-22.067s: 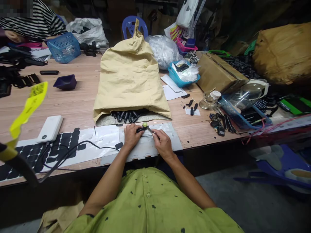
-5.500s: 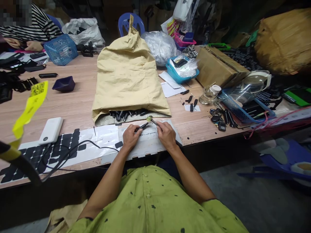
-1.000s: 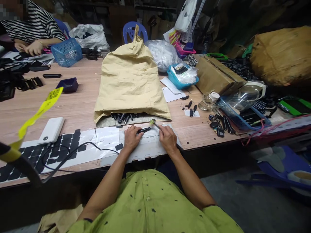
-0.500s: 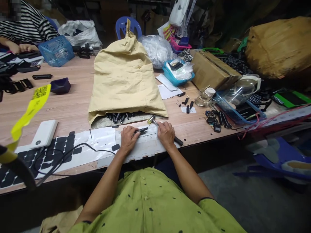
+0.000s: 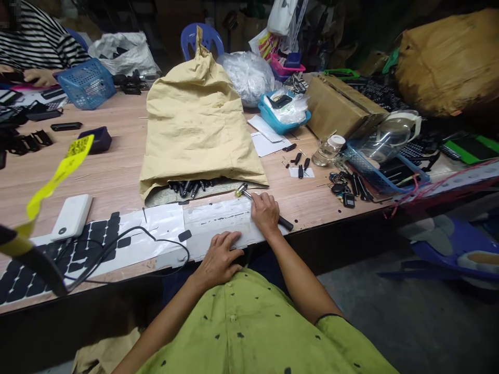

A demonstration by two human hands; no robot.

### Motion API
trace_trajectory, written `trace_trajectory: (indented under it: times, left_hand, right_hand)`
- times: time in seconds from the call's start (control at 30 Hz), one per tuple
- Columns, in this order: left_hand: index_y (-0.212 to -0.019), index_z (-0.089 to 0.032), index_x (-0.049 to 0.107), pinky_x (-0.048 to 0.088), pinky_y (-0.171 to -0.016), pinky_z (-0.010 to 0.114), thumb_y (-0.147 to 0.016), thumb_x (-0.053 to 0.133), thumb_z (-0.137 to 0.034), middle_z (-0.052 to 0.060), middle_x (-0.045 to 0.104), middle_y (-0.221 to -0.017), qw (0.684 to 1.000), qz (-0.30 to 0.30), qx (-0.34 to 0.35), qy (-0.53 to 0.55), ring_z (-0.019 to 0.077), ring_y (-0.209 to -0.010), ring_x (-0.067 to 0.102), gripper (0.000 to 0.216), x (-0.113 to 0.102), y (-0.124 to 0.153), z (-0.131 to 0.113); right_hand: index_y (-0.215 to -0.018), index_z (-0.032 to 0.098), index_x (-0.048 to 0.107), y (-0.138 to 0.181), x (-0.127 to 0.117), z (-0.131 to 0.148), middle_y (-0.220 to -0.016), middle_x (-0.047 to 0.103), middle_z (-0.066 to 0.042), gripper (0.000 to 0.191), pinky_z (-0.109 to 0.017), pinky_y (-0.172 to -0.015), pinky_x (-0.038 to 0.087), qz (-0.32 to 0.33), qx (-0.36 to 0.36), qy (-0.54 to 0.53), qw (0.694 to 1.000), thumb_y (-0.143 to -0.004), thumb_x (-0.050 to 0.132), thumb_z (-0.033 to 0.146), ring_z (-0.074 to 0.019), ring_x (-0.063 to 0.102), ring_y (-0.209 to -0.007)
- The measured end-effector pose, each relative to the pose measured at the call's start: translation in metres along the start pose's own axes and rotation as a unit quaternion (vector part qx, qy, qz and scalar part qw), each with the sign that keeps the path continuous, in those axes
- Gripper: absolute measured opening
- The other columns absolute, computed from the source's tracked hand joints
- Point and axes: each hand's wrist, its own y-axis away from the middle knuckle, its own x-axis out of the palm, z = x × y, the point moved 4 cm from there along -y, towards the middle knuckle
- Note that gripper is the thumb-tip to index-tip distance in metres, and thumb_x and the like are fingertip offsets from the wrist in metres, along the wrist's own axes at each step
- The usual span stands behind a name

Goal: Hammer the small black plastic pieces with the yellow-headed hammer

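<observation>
A small hammer (image 5: pixel 286 223) lies across the right end of a white board (image 5: pixel 218 221), its yellow-faced head at the far end. My right hand (image 5: pixel 266 212) is wrapped round its shaft, with the black grip sticking out beyond the palm. At the board's front edge, close to my shirt, is my left hand (image 5: pixel 220 258), its fingers loosely spread and nothing visible in them. Several black pen-like tubes (image 5: pixel 191 188) show under the open mouth of a tan cloth bag (image 5: pixel 202 130) just behind the board.
On the left are a white power bank (image 5: pixel 71 217), a black cable (image 5: pixel 156 240) and a hanging yellow tag (image 5: pixel 58 176). A glass jar (image 5: pixel 327 150), keys and a blue basket (image 5: pixel 366 171) stand to the right. A person in striped sleeves (image 5: pixel 42 39) sits across at far left.
My left hand has moved back toward my body and opened; the black pen-like tube it held is out of sight. My right hand stays on the hammer.
</observation>
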Motion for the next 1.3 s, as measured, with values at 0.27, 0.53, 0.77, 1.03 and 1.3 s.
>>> trace_trajectory:
  times: [0.27,0.53,0.77,1.03,1.3]
  left_hand:
    - [-0.096,-0.022,0.068,0.05,-0.091,0.047,-0.094,0.054,-0.034,0.011,0.07,-0.098,0.916,-0.244,-0.316,-0.033,0.0303,-0.098,0.061,0.019,-0.072,-0.051,0.102]
    - [-0.097,-0.021,0.066,0.048,-0.094,0.056,-0.084,0.063,-0.027,0.016,0.065,-0.107,0.831,-0.271,-0.483,-0.054,0.0395,-0.112,0.057,0.015,-0.093,-0.07,0.165]
    - [-0.097,-0.022,0.071,0.053,-0.089,0.043,-0.081,0.066,-0.027,0.008,0.073,-0.093,0.856,-0.276,-0.434,-0.047,0.0304,-0.097,0.065,0.017,-0.09,-0.052,0.141]
    - [-0.103,-0.024,0.072,0.057,-0.079,0.033,-0.079,0.069,-0.025,0.001,0.072,-0.087,0.925,-0.22,-0.285,0.121,0.0187,-0.077,0.067,0.024,-0.041,-0.046,0.101]
    - [-0.098,-0.024,0.074,0.054,-0.089,0.038,-0.078,0.072,-0.021,0.004,0.071,-0.094,0.948,-0.186,-0.248,0.075,0.0241,-0.094,0.066,0.02,-0.028,-0.056,0.098]
  right_hand:
    - [-0.118,0.024,0.071,-0.001,0.0,0.001,-0.098,0.061,-0.009,0.029,-0.033,-0.072,0.031,0.001,0.003,-0.002,1.0,-0.098,0.051,0.02,-0.0247,0.048,-0.093]
    - [-0.117,0.024,0.071,-0.001,0.0,0.002,-0.097,0.061,-0.009,0.028,-0.033,-0.072,0.031,-0.007,0.001,-0.001,1.0,-0.097,0.052,0.021,-0.0244,0.048,-0.093]
    - [-0.118,0.024,0.071,-0.002,0.0,0.003,-0.099,0.062,-0.009,0.027,-0.033,-0.073,0.031,0.001,0.001,0.004,1.0,-0.099,0.052,0.022,-0.0242,0.047,-0.093]
    - [-0.118,0.024,0.071,-0.002,0.0,0.004,-0.097,0.061,-0.009,0.028,-0.033,-0.073,0.03,-0.001,0.001,0.005,1.0,-0.098,0.051,0.021,-0.0243,0.047,-0.093]
    - [-0.118,0.024,0.071,-0.001,0.001,0.004,-0.097,0.061,-0.009,0.028,-0.033,-0.073,0.031,-0.001,0.003,0.001,1.0,-0.098,0.051,0.021,-0.0245,0.048,-0.093]
